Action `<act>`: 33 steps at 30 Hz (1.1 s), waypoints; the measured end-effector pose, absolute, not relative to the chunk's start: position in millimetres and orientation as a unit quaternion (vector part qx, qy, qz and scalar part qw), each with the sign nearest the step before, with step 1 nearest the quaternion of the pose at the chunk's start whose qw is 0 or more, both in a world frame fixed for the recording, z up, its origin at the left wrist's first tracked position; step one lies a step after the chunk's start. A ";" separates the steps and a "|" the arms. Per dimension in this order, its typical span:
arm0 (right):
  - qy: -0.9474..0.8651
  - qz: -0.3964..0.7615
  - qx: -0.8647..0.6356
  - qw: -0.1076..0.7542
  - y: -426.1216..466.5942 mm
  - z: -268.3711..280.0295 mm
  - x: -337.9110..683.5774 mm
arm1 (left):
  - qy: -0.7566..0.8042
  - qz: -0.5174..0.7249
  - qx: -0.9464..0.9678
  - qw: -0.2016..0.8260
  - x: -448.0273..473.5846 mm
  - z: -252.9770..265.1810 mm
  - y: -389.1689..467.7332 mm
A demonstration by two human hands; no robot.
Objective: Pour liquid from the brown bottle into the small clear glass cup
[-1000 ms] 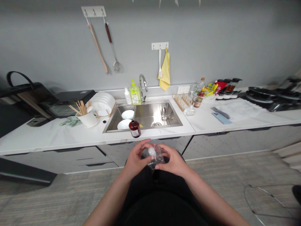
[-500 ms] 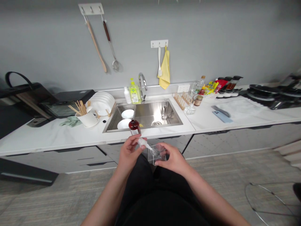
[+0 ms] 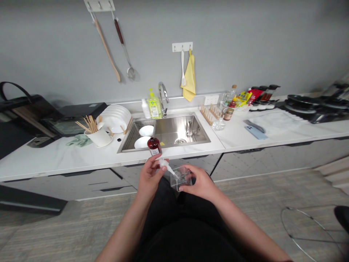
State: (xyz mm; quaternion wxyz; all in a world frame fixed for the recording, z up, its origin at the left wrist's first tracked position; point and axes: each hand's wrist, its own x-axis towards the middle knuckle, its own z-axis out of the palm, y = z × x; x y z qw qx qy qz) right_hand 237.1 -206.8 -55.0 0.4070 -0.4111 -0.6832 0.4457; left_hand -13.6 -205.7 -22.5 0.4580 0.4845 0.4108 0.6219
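In front of the counter my left hand [image 3: 150, 174] pinches a white pump head [image 3: 164, 163] between thumb and fingers. Its pale stem slants down to the right, with the tip at or inside a clear square container [image 3: 177, 181]. My right hand [image 3: 200, 183] grips that container from its right side, fingers above and thumb below. Whether the stem touches the container's wall I cannot tell. Just beyond my left hand, a dark red-brown bottle [image 3: 154, 145] with a white label stands upright on the counter's front edge; no pump shows on its top.
Behind the bottle is a steel sink [image 3: 208, 141] with white bowls [image 3: 146, 130] in its left rack. A chopstick holder [image 3: 99, 138] and plates [image 3: 116, 118] stand left. A clear glass bottle [image 3: 218, 124], a jar [image 3: 228, 114] and a phone [image 3: 255, 132] lie rightward.
The whole view has shifted slightly, with the counter items appearing a little further left. Both hands keep their hold, and the stem stays at the clear container.
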 end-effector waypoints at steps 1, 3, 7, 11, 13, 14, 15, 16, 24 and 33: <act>-0.684 0.445 -0.410 0.406 -206.5 -56.2 237.7 | 0.419 0.621 0.483 0.453 -14.1 -23.5 -205.5; -0.685 0.439 -0.416 0.407 -206.0 -58.9 238.9 | 0.435 0.613 0.485 0.446 -15.5 -24.6 -206.2; -0.684 0.405 -0.445 0.412 -204.6 -64.4 239.8 | 0.435 0.602 0.486 0.461 -18.6 -24.6 -207.7; -0.690 0.396 -0.448 0.407 -201.8 -68.5 238.7 | 0.430 0.602 0.460 0.491 -19.6 -25.8 -203.8; -0.693 0.397 -0.448 0.402 -199.7 -71.0 238.5 | 0.429 0.608 0.446 0.498 -21.2 -27.5 -202.0; -0.695 0.396 -0.448 0.400 -198.6 -72.5 238.7 | 0.430 0.610 0.442 0.498 -22.7 -28.6 -201.8; -0.695 0.394 -0.449 0.399 -197.4 -74.2 238.9 | 0.432 0.611 0.440 0.496 -24.6 -29.8 -202.0; -0.695 0.393 -0.451 0.400 -196.2 -76.1 239.0 | 0.434 0.613 0.439 0.494 -26.9 -31.3 -202.4; -0.668 0.430 -0.456 0.402 -182.0 -96.1 223.6 | 0.480 0.594 0.456 0.458 -53.0 -51.1 -200.9; -0.587 0.485 -0.438 0.478 -144.8 -125.0 242.0 | 0.530 0.727 0.329 0.287 -178.6 -50.6 -176.0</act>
